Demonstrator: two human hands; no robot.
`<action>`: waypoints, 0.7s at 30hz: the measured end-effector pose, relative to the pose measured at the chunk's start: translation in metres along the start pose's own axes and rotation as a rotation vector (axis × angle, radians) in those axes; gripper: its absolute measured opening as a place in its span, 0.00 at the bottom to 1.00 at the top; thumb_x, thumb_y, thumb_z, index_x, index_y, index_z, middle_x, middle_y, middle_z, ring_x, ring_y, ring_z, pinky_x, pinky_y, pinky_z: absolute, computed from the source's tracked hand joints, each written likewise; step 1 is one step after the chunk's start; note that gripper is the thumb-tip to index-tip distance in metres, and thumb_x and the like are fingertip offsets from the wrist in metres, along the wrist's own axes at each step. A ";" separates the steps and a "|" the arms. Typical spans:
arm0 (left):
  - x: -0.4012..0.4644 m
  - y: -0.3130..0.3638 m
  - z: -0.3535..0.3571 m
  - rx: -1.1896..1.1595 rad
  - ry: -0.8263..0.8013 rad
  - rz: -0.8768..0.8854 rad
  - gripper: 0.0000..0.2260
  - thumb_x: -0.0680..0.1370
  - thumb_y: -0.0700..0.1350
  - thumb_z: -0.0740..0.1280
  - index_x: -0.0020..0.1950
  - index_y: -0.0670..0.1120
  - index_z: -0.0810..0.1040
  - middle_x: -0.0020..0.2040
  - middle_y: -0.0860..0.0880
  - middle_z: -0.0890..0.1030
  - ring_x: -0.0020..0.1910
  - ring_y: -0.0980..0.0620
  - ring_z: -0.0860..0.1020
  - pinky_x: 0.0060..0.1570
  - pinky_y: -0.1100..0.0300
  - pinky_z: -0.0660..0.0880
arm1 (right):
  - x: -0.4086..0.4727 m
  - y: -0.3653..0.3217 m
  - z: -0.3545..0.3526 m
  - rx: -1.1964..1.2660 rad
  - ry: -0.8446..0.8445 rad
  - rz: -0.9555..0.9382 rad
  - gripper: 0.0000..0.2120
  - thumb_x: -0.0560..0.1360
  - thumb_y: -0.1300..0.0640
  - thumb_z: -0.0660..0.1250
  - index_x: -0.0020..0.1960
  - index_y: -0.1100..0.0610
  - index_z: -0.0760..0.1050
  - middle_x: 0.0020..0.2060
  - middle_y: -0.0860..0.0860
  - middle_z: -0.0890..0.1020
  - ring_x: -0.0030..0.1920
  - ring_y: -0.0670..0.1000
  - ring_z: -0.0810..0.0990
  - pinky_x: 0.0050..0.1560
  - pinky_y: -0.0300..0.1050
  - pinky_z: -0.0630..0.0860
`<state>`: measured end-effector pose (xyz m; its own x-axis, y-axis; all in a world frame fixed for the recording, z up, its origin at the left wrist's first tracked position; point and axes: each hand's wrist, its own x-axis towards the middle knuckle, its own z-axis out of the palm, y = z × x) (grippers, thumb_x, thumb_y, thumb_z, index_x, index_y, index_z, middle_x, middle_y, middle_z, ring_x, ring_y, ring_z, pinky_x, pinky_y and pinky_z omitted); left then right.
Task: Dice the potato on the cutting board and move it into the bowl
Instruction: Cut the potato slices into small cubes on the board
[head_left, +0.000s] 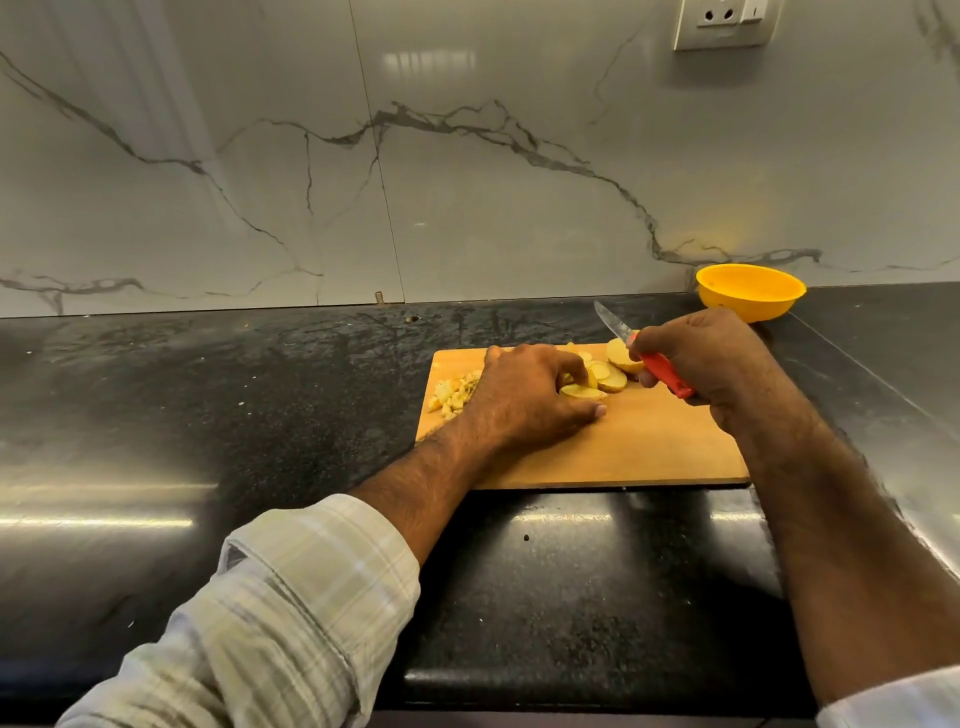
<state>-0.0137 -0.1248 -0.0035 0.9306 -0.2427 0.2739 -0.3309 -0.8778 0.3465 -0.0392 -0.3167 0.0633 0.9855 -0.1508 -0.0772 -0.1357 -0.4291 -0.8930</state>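
Observation:
A wooden cutting board (639, 447) lies on the black counter. Round potato slices (608, 378) lie near its far edge, with a larger potato piece (621, 353) behind them. A small heap of diced potato (453, 396) sits at the board's left end. My left hand (524, 397) reaches over the board, its fingers curled on a potato slice (582, 392). My right hand (711, 358) grips a knife (660, 371) by its red handle; the blade (609, 321) points up and away, lifted off the board. A yellow bowl (750, 291) stands behind my right hand, by the wall.
The black stone counter (260, 405) stretches wide to the left and in front of the board. A marble backsplash (415, 182) rises behind it, with a wall socket (722, 23) at the upper right. My left forearm wears a checked sleeve (275, 613).

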 end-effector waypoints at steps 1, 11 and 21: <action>0.000 -0.001 0.000 -0.031 -0.021 -0.002 0.19 0.74 0.69 0.73 0.56 0.59 0.83 0.54 0.58 0.82 0.55 0.56 0.78 0.68 0.41 0.70 | 0.000 0.000 -0.001 0.000 0.004 -0.009 0.12 0.79 0.52 0.72 0.54 0.61 0.83 0.39 0.56 0.85 0.39 0.51 0.78 0.36 0.45 0.70; 0.000 -0.038 -0.039 -0.213 -0.194 -0.063 0.11 0.72 0.54 0.81 0.52 0.54 0.88 0.50 0.55 0.83 0.51 0.57 0.79 0.52 0.53 0.81 | -0.009 -0.002 0.010 -0.038 -0.080 -0.144 0.09 0.79 0.52 0.73 0.48 0.58 0.85 0.38 0.56 0.86 0.36 0.51 0.80 0.32 0.43 0.72; 0.005 -0.060 -0.044 -0.191 -0.210 -0.035 0.12 0.72 0.56 0.81 0.50 0.52 0.86 0.50 0.55 0.84 0.51 0.57 0.81 0.48 0.60 0.78 | -0.013 0.000 0.035 -0.285 -0.237 -0.082 0.11 0.79 0.51 0.73 0.47 0.58 0.85 0.34 0.53 0.86 0.33 0.49 0.80 0.30 0.43 0.73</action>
<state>0.0035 -0.0554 0.0163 0.9474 -0.3114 0.0740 -0.3029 -0.7980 0.5210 -0.0485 -0.2838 0.0493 0.9859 0.0903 -0.1409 -0.0453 -0.6667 -0.7439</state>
